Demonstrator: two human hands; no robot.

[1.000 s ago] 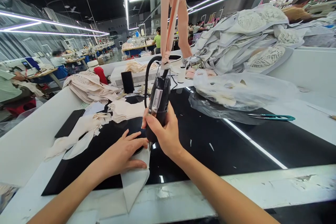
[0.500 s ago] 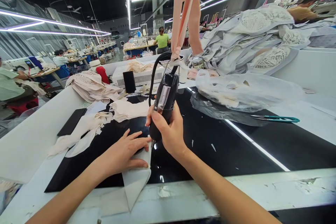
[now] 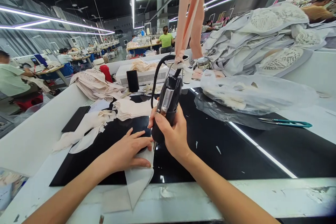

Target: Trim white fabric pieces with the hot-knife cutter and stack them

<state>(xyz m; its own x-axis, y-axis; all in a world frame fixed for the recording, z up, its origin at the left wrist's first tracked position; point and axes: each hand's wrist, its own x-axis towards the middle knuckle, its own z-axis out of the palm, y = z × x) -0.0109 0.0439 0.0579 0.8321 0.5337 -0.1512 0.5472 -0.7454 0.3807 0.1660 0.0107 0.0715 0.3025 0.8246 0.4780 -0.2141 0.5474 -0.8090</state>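
Note:
My right hand [image 3: 172,131] grips a black hand-held power tool [image 3: 168,105] that stands nearly upright, its tip down at the edge of a pale fabric piece [image 3: 139,178]. A black cord loops from the tool's top, and peach fabric strips [image 3: 190,17] tied there hang from above. My left hand [image 3: 128,150] lies flat on the fabric piece, fingers spread, pressing it onto the glossy black work surface [image 3: 215,154]. The fabric's lower corner hangs over the white table edge [image 3: 183,199].
Cream fabric pieces [image 3: 91,126] and a stack [image 3: 131,108] lie left of the tool, with a dark phone [image 3: 76,119] beside them. A clear plastic bag [image 3: 252,92] and teal scissors [image 3: 287,122] lie to the right, a grey lace pile [image 3: 265,35] behind. Other people work at far tables.
The view has shifted slightly, so everything sits a little further right. Both hands keep their hold and position on the tool and the fabric.

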